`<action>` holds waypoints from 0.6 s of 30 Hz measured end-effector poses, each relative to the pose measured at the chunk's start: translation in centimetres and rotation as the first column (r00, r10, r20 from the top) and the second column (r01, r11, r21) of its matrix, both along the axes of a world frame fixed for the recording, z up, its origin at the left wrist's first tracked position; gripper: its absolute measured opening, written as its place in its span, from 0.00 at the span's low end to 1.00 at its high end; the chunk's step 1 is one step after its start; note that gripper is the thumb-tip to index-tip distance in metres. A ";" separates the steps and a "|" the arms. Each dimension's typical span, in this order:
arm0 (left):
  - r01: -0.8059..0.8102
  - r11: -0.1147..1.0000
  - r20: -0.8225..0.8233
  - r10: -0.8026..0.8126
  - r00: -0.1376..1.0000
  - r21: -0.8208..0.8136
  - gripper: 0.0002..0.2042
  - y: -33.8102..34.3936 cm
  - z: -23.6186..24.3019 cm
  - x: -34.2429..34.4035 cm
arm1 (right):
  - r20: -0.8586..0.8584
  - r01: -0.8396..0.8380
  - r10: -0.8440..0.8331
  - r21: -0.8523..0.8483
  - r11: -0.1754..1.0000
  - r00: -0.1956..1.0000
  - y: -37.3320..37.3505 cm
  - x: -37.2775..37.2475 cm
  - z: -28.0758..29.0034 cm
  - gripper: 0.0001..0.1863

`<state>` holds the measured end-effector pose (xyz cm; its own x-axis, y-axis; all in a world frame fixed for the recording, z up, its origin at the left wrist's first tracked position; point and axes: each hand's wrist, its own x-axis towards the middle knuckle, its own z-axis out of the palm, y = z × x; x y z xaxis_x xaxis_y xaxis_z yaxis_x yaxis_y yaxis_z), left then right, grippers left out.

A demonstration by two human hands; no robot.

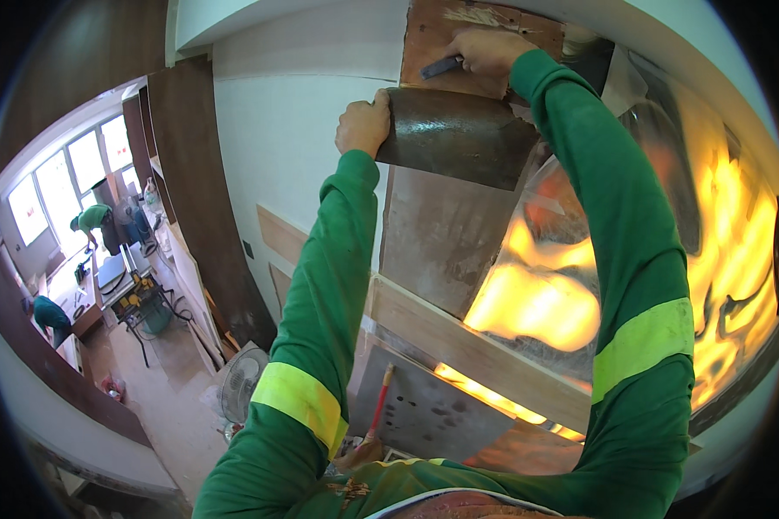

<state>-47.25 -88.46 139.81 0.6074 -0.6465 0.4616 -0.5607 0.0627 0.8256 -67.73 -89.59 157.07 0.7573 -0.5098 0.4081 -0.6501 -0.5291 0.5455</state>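
The curled brown sheet [459,138] lies directly to the right of my left hand [363,126] and just below my right hand [486,54]. Its long axis runs left to right, dipping slightly toward the right end, and it bows outward, with a glossy face toward me. My left hand is the nearer one: its fingers are closed over the sheet's left end. My right hand is folded around a dark grey hand tool [441,68], perhaps a scraper, which points left and a little down, in front of the brown panel [426,39]. I can't tell whether its tip touches that panel.

The sheet spans the panel's lower edge, and its own lower edge hangs over the top of a grey-brown board [441,229]. My right sleeve [623,190] passes just beside the sheet's right end and crowds that side, in front of the shiny film-covered surface [541,298]. To the left is white wall [294,121]. A pale wooden rail [485,346] crosses beneath the board's lower edge, and lower down stands what looks like a red-handled brush [380,402]. Well apart, on the far left, are a fan [242,381], a table saw [138,298] and two co-workers [93,221] in green.
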 end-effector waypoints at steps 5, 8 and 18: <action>-0.002 0.999 -0.066 0.000 0.998 -0.037 0.36 0.9 -1.2 -0.6 | 0.049 0.065 -0.068 0.060 0.996 0.996 -0.4 2.3 -1.4 0.24; -0.012 0.997 -0.083 0.005 0.997 -0.078 0.35 1.0 -1.7 -0.8 | 0.052 0.105 -0.108 0.056 0.993 0.993 0.0 2.8 -2.1 0.24; 0.010 0.997 -0.116 -0.018 0.993 -0.075 0.34 1.7 -2.4 -1.3 | -0.069 0.170 -0.167 0.038 0.985 0.984 -0.4 3.3 -2.6 0.22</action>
